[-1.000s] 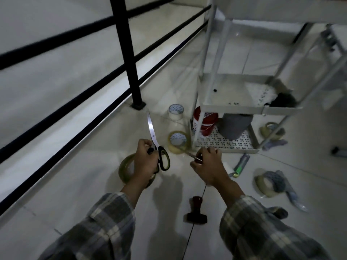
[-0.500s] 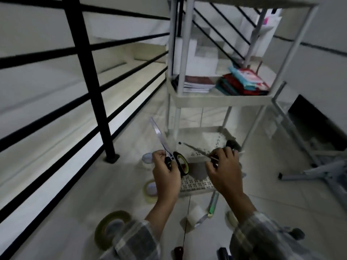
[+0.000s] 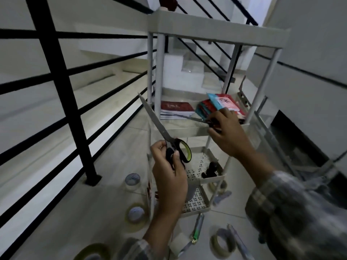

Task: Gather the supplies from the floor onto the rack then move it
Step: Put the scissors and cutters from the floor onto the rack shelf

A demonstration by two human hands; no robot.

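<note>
Left hand (image 3: 170, 177) clamped on black-handled scissors (image 3: 165, 136) at centre frame, blades together, tips pointing to 11 o'clock. Right hand (image 3: 228, 134) at 2 o'clock from the left, fingers closed on a slim metal tool (image 3: 195, 119); kind not discernible, dark handle hidden in the grip, tip pointing to 9 o'clock over the front edge of the rack's middle shelf. Rack (image 3: 216, 28) white, tiered, standing at 12 o'clock. Books (image 3: 176, 107) stacked on that middle shelf, coloured packets (image 3: 223, 102) just beside at 3 o'clock. Dark item (image 3: 211, 168) on the perforated tier below. Still on the floor: tape rolls (image 3: 135, 215) at 7 o'clock, another roll (image 3: 222, 244) at 5 o'clock, green-tipped marker (image 3: 198, 228) at 6 o'clock. Black railing (image 3: 54, 72) at 9 o'clock.
</note>
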